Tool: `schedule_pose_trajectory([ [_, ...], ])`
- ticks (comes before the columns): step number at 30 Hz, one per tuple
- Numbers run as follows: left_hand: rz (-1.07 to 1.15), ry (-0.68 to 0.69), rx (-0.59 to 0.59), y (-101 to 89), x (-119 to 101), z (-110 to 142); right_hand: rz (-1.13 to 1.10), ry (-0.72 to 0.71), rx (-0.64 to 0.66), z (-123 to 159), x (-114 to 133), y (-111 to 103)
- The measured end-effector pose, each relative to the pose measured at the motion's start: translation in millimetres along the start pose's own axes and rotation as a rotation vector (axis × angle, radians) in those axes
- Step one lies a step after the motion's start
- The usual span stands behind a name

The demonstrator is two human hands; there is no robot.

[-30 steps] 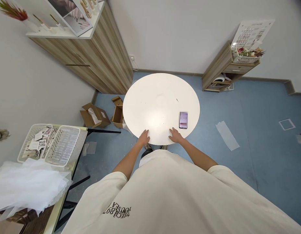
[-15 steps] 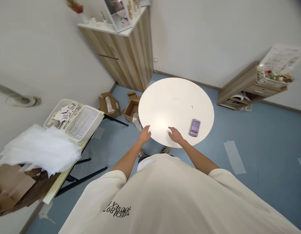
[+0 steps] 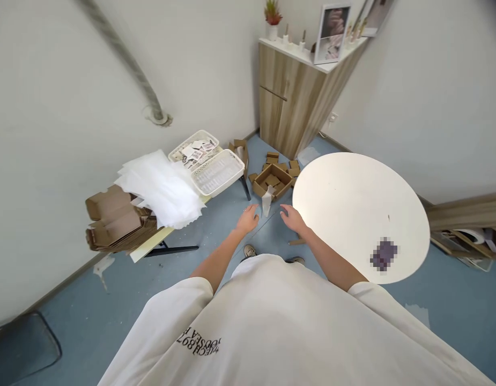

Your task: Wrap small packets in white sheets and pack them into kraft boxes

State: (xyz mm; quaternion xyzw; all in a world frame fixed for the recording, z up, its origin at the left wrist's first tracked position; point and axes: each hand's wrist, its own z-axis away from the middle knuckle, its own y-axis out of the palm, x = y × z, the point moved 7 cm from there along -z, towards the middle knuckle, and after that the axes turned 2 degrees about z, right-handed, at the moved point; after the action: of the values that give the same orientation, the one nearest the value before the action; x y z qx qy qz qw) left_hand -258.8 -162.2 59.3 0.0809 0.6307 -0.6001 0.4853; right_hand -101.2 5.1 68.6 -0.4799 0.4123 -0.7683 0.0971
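Note:
My left hand is held out in front of me with its fingers apart and nothing in it. To its right, my right hand is also empty and open, beside the left edge of the round white table. Between and beyond my hands, an open cardboard box with brown cardboard pieces stands on the floor. A strip of whitish wrapping hangs over its front. A pixelated dark purple item lies on the round table.
At left, a narrow table bears flat brown cartons, a stack of white foam sheets and two white baskets. A wood-grain cabinet fills the corner. A dark chair is at lower left, a low shelf at right.
My view has turned left, so the round table now sits farther right and the narrow table nearer the middle. My hands have swung from the round table's near edge to its left, still empty.

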Motion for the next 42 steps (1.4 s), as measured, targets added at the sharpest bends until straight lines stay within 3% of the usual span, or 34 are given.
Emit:
schedule_pose_trajectory([
  [5, 0.027, -0.028, -0.084, -60.6, 48.8, 11.3, 0.01, -0.065, 0.058, -47.1, 71.2, 40.0],
  [11, 0.062, -0.052, -0.162, -110.4, 76.0, 3.3, 0.044, -0.085, 0.06, -105.1, 129.5, 52.8],
  [18, 0.073, -0.07, -0.169, -143.0, 88.9, -44.1, 0.058, -0.044, 0.04, -192.7, 162.8, 51.0],
  [23, 0.081, -0.111, -0.188, -167.7, 97.2, -100.7, 0.137, -0.076, 0.085, -272.1, 183.9, 56.5],
  [27, 0.121, -0.173, -0.221, -182.0, 108.5, -155.1, 0.247, -0.119, 0.106, -332.3, 195.9, 67.8],
  [31, 0.18, -0.261, -0.252, -186.4, 124.6, -192.2, 0.35, -0.14, 0.137, -369.8, 197.9, 84.1],
  [35, 0.22, -0.285, -0.257, -186.1, 133.8, -205.4, 0.369, -0.155, 0.146, -384.0, 196.2, 96.1],
  [42, 0.237, -0.255, -0.23, -191.3, 142.2, -203.7, 0.416, -0.18, 0.09, -386.2, 200.2, 110.7],
])
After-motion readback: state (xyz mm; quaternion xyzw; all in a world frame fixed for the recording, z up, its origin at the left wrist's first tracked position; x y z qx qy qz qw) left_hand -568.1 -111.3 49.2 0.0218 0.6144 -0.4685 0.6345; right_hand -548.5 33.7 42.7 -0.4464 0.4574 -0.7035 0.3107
